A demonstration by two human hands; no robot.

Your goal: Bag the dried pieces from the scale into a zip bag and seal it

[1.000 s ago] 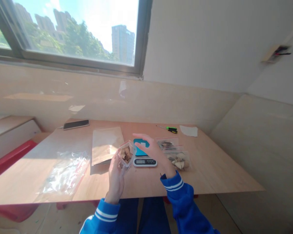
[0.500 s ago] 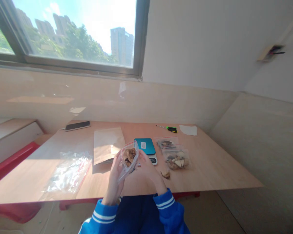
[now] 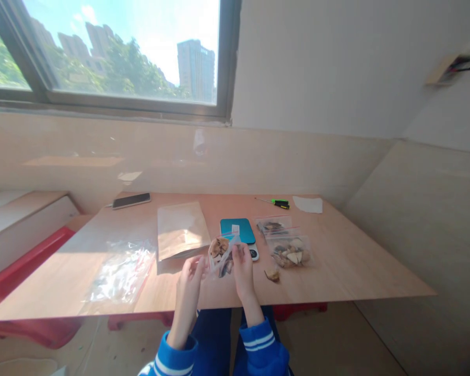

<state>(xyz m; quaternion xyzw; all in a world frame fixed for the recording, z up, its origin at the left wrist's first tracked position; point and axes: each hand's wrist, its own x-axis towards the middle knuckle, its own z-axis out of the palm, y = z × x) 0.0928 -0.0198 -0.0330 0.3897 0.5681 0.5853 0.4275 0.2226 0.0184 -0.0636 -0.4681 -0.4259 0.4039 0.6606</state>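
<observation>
A clear zip-lock bag (image 3: 226,265) with brown dried pieces, perhaps mushroom slices, hangs tilted between my hands, in front of the kitchen scale. My right hand (image 3: 243,266) pinches its upper right edge. The fingers of my left hand (image 3: 191,277) are closed at the bag's left edge. Behind the bag stands the scale (image 3: 247,236) with a teal top, partly covered by it. One loose dried piece (image 3: 272,275) lies on the table to the right of my right hand.
Two filled zip-lock bags, a front one (image 3: 292,253) and a back one (image 3: 273,225), lie right of the scale. A brown paper pouch (image 3: 182,230) and empty plastic bags (image 3: 119,271) lie left. Farther back are a phone (image 3: 131,200), screwdrivers (image 3: 280,203) and white paper (image 3: 307,204).
The bag has swung rightward and tilted. My left hand has slid from under it to its left edge; my right hand has moved up its right edge. The view has shifted slightly.
</observation>
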